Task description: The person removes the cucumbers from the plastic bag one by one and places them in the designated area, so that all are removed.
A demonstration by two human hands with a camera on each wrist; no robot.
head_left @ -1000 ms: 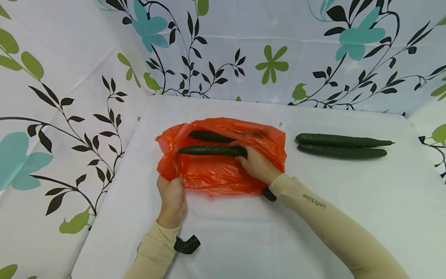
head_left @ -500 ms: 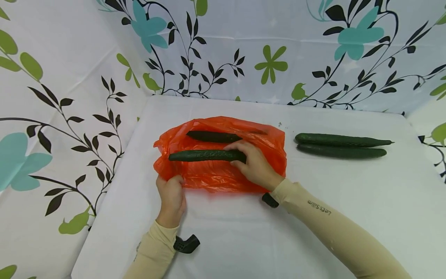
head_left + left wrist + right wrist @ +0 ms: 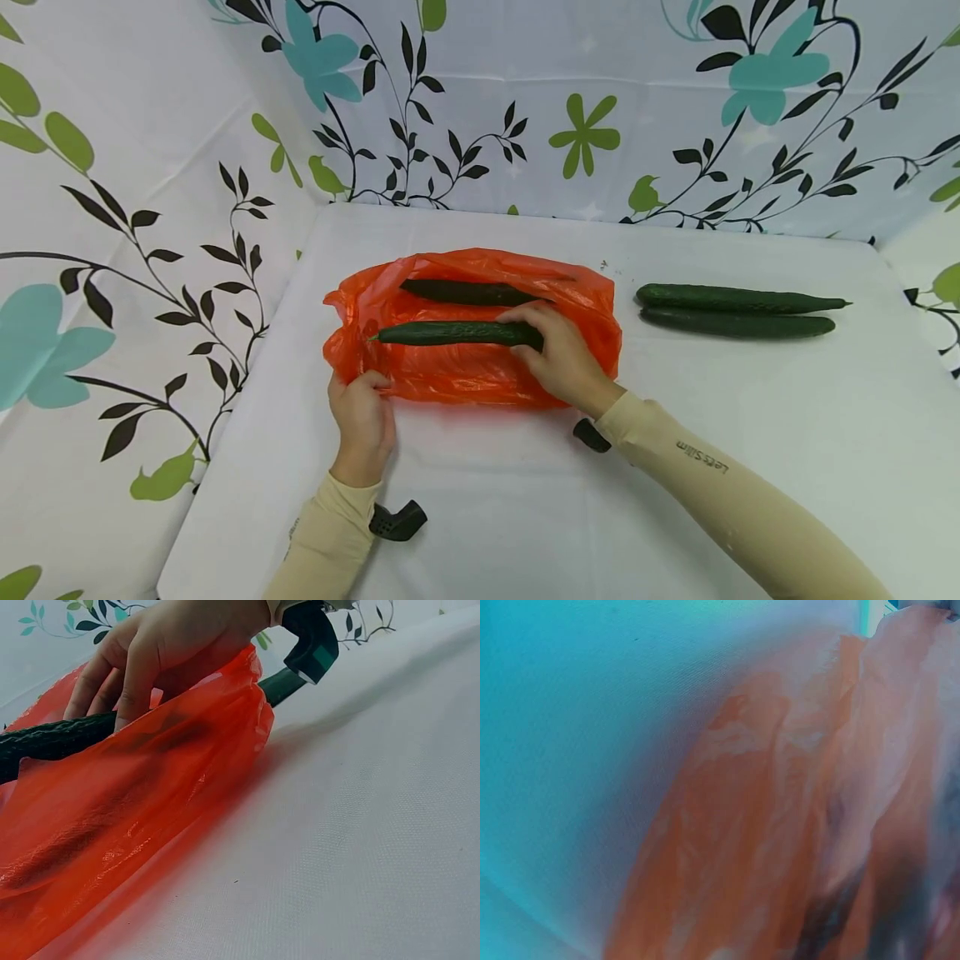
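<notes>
A crinkled red plastic bag (image 3: 465, 379) lies on the white table with its mouth spread. My left hand (image 3: 362, 425) grips the bag's near left edge. Over the bag's opening my right hand (image 3: 558, 354) holds a cucumber (image 3: 450, 333) by its right end, its stem end pointing left. Behind it, a second cucumber (image 3: 465, 292) lies inside the bag, partly covered by the film. The left wrist view shows the right hand (image 3: 169, 649) with its fingers over the held cucumber (image 3: 60, 742), behind the raised bag film (image 3: 150, 802). Bag film (image 3: 727, 825) fills much of the discoloured right wrist view.
To the right of the bag, two cucumbers lie side by side, a far one (image 3: 735, 297) and a near one (image 3: 735, 323). They rest on the white table (image 3: 750, 417). A leaf-patterned cloth (image 3: 480, 100) hangs behind it. Black camera mounts (image 3: 397, 521) sit at both wrists.
The right hand has drawn the held cucumber toward the near side and slightly right, up from the bag. More of the second cucumber shows. The left hand has shifted slightly left with the bag edge.
</notes>
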